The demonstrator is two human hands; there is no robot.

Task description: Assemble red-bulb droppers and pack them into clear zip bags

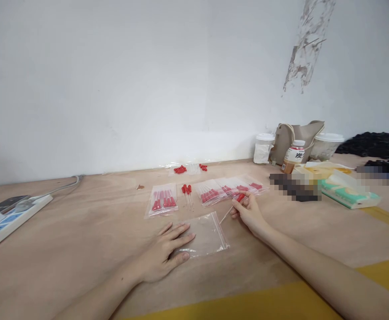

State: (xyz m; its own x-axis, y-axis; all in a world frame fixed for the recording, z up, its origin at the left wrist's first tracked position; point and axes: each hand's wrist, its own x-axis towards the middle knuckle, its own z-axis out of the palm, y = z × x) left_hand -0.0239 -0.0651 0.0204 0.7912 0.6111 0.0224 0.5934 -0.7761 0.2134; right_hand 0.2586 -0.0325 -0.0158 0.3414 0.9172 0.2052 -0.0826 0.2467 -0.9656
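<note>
My left hand lies flat with its fingers spread over the left part of a clear zip bag. The bag is flat on the table, its zip edge facing right. Pinched in my right hand is a small red-handled screwdriver, its thin shaft pointing down-left toward the bag's zip edge. Several loose red-handled screwdrivers stand in a row beyond the bag, shafts toward me. To their left is a filled bag of screwdrivers; overlapping filled bags lie to their right.
Red pieces in clear plastic lie near the wall. At left is a power strip with a phone behind. Cups, a paper bag, a bottle and a tissue pack stand at right. Yellow tape crosses the front.
</note>
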